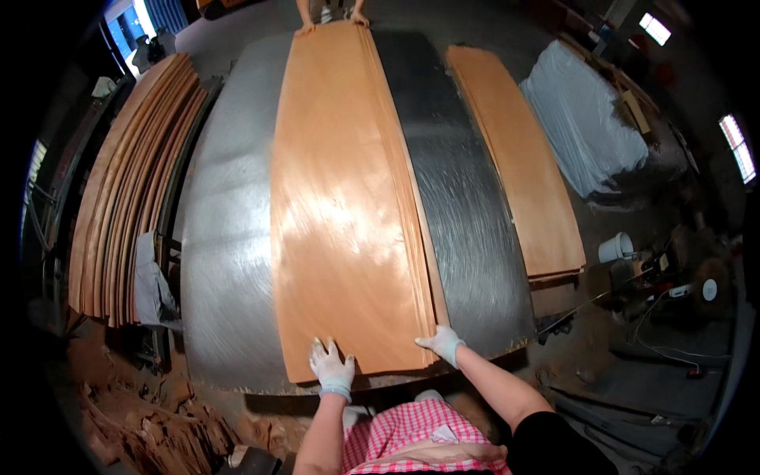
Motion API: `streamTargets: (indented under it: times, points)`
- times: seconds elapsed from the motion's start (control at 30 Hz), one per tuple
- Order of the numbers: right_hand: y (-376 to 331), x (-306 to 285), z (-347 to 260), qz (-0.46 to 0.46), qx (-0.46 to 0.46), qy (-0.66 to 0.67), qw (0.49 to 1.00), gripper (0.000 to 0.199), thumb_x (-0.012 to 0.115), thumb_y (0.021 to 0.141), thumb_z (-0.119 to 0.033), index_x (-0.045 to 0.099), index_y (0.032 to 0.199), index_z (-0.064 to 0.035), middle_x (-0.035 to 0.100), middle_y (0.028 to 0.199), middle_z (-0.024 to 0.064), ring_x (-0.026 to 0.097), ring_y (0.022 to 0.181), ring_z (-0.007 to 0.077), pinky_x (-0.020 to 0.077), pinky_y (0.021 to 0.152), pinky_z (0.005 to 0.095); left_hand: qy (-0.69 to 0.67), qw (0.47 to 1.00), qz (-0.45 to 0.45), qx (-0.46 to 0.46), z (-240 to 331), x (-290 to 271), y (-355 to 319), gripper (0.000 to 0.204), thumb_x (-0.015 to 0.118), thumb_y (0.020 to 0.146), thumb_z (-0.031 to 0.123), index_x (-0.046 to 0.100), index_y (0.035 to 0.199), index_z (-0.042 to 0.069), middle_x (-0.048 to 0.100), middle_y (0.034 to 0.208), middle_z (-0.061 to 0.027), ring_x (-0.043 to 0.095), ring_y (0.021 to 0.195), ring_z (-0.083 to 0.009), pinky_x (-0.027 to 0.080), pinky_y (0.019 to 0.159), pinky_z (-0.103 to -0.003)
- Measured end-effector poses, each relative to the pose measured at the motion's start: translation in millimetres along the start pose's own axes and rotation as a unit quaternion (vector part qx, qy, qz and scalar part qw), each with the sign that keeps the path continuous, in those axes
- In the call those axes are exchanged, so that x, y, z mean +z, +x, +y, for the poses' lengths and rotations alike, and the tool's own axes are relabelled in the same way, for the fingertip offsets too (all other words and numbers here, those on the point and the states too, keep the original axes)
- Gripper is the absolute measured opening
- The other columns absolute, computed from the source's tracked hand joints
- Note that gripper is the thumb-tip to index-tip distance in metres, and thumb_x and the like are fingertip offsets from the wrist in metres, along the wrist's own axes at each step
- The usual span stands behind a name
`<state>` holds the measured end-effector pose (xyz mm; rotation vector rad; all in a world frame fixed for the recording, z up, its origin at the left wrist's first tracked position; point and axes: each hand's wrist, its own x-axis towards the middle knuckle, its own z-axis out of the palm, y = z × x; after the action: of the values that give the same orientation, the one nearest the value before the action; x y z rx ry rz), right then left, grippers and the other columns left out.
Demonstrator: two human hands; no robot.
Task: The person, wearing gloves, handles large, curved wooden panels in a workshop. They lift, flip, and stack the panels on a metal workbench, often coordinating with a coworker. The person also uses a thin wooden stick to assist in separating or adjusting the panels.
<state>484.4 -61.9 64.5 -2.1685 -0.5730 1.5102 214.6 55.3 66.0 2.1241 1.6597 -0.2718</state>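
Note:
A stack of long, thin orange-brown wood veneer sheets (340, 190) lies lengthwise on a dark, shiny metal tabletop (229, 261). Its right side is fanned, with several sheet edges stepping outward. My left hand (332, 370), in a white glove, rests on the near end of the top sheet, fingers spread. At the near right corner, my right hand (445, 345), gloved too, has its thumb stretched over the sheets and its other fingers at their side edge. A co-worker's two bare hands (305, 29) touch the far end of the stack.
Another veneer stack (522, 166) lies right of the table, and bowed sheets (131, 190) hang over a support at left. Farther right are a plastic-covered pile (586, 119), a white bucket (616, 247) and cables. Broken veneer scraps (158, 423) litter the floor at lower left.

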Motion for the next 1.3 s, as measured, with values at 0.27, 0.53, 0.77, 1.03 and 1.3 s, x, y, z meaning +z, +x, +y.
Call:
streamTargets:
  times: [0.27, 0.53, 0.77, 1.03, 1.3]
  points:
    - [-118, 54, -189, -0.043, -0.089, 0.083, 0.992, 0.043, 0.078, 0.081, -0.023, 0.063, 0.110, 0.0056, 0.068, 0.102, 0.0133, 0.065, 0.090, 0.0194, 0.0524, 0.081, 0.0316, -0.652, 0.738, 0.148, -0.091, -146, -28, 36, 0.038, 0.055, 0.095, 0.006, 0.050, 0.131, -0.006, 0.055, 0.132, -0.0137, 0.054, 0.119, -0.0209, 0.039, 0.105, -0.033]
    - [-132, 180, -266, -0.106, -0.183, 0.161, 0.964, 0.023, 0.076, 0.084, -0.022, 0.064, 0.077, -0.0030, 0.059, 0.065, 0.0005, 0.051, 0.053, 0.0076, 0.0395, 0.046, 0.0245, -0.857, 0.501, -0.005, -0.121, -260, -38, 61, 0.062, 0.042, 0.099, 0.049, 0.036, 0.142, 0.004, 0.047, 0.138, -0.0145, 0.042, 0.131, -0.0291, 0.032, 0.108, -0.042]
    - [-125, 266, -265, -0.097, -0.151, 0.090, 0.980, 0.026, 0.076, 0.083, -0.025, 0.067, 0.085, -0.0005, 0.061, 0.064, 0.0034, 0.053, 0.051, 0.0116, 0.0398, 0.045, 0.0271, -0.824, 0.560, -0.064, -0.048, -259, -37, 67, 0.076, 0.037, 0.096, 0.060, 0.032, 0.145, 0.001, 0.040, 0.145, -0.0155, 0.036, 0.135, -0.0267, 0.027, 0.113, -0.037]
    - [-119, 340, -281, -0.101, -0.226, 0.023, 0.968, 0.033, 0.072, 0.085, -0.032, 0.067, 0.085, 0.0015, 0.064, 0.067, 0.0060, 0.059, 0.057, 0.0143, 0.0472, 0.053, 0.0300, -0.815, 0.558, -0.159, 0.022, -300, -13, 83, 0.069, 0.032, 0.099, 0.056, 0.039, 0.140, 0.001, 0.048, 0.138, -0.0125, 0.047, 0.124, -0.0261, 0.037, 0.106, -0.039]
    - [-95, 408, -282, -0.183, -0.195, -0.005, 0.964, 0.045, 0.068, 0.088, -0.034, 0.063, 0.108, 0.0057, 0.068, 0.092, 0.0116, 0.063, 0.082, 0.0189, 0.0509, 0.075, 0.0334, -0.918, 0.382, -0.099, -0.042, -355, -23, 52, 0.086, 0.028, 0.092, 0.071, 0.040, 0.139, 0.000, 0.053, 0.134, -0.0170, 0.054, 0.119, -0.0330, 0.044, 0.101, -0.046]
